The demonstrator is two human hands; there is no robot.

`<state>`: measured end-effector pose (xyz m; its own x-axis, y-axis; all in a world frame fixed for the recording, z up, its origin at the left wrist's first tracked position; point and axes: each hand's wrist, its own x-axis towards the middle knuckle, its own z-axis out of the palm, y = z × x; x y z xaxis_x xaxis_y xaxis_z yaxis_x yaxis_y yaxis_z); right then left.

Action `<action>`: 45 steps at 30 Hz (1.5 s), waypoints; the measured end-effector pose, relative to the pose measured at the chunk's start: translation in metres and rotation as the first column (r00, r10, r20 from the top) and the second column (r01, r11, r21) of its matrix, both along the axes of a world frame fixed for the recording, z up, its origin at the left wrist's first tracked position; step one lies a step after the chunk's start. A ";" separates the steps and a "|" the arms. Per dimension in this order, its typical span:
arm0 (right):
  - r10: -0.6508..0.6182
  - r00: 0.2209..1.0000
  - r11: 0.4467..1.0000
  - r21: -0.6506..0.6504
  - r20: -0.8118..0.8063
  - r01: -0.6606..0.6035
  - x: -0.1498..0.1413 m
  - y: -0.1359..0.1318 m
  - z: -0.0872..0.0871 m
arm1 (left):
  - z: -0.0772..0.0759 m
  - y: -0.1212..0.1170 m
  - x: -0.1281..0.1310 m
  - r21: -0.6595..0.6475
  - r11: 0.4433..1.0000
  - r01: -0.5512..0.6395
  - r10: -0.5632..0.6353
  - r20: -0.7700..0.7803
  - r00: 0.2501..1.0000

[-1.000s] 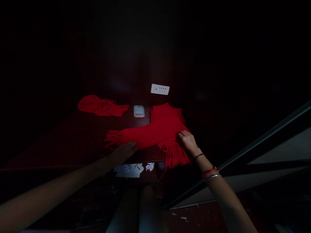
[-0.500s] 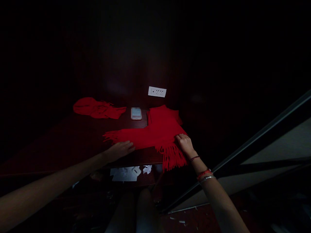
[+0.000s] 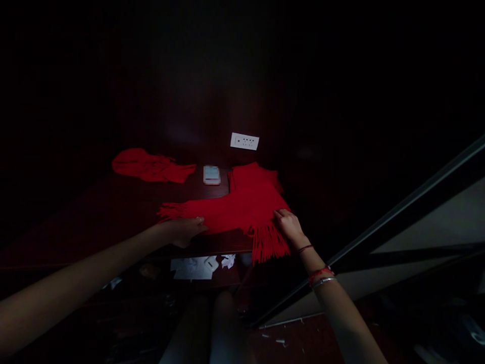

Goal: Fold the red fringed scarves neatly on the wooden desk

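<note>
A red fringed scarf (image 3: 235, 210) lies folded across the dark tabletop, with one fringe pointing left and another hanging toward the front edge. My left hand (image 3: 187, 230) is at its lower left edge, fingers closed on the cloth and fingertips partly hidden. On the right side, just above the hanging fringe, my right hand (image 3: 288, 224) pinches the scarf's edge. Behind it lies more folded red cloth (image 3: 252, 174), partly covered by the scarf; I cannot tell whether it is a separate piece.
A bunched red fringed cloth (image 3: 147, 166) rests at the back left. Beside it is a small pale, blurred rectangular object (image 3: 211, 175). A white wall socket (image 3: 244, 141) sits above the table. Papers (image 3: 191, 268) lie on a shelf under the tabletop (image 3: 113, 217).
My left hand has turned and its fingers, stretched out before, have closed on the scarf's edge. The right hand keeps its place on the cloth.
</note>
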<state>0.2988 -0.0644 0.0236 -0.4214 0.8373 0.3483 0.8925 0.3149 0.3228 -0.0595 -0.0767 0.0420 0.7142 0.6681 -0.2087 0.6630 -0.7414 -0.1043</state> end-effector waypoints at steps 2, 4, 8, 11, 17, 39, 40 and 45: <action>0.041 0.999 0.999 0.028 0.005 -0.041 -0.002 -0.001 0.000 | 0.003 0.002 0.011 0.030 1.000 -0.005 0.004 0.034 0.999; 0.103 0.995 0.993 0.051 0.014 -0.103 -0.005 -0.002 0.001 | 0.003 0.003 0.028 0.134 0.991 -0.009 -0.008 0.122 0.992; 0.193 0.980 0.980 0.042 0.057 -0.195 -0.014 0.001 0.004 | -0.012 0.006 0.075 0.279 0.959 -0.051 -0.025 0.262 0.965; 0.190 0.979 0.980 0.041 0.068 -0.193 -0.018 0.005 0.004 | -0.024 0.009 0.103 0.316 0.945 -0.081 -0.017 0.295 0.955; 0.128 0.991 0.986 0.107 0.032 -0.131 -0.014 0.008 -0.007 | -0.033 0.012 0.114 0.364 0.931 -0.033 -0.060 0.239 0.969; 0.195 0.979 0.981 0.020 -0.060 -0.194 -0.006 -0.004 -0.011 | -0.027 0.020 0.084 0.142 0.983 0.113 -0.162 0.408 0.899; 0.202 0.975 0.979 0.010 -0.088 -0.202 -0.007 -0.005 -0.007 | -0.024 0.022 0.077 0.100 0.982 0.159 -0.187 0.455 0.871; 0.217 0.943 0.975 0.018 -0.251 -0.219 -0.036 0.002 0.010 | -0.024 0.036 0.055 0.005 1.000 -0.011 0.007 0.507 0.862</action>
<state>0.2629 -0.0626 0.0340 -0.4946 0.7387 0.4579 0.8532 0.5130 0.0940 -0.0050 -0.0404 0.0182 0.7143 0.6748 0.1856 0.6324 -0.7359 0.2419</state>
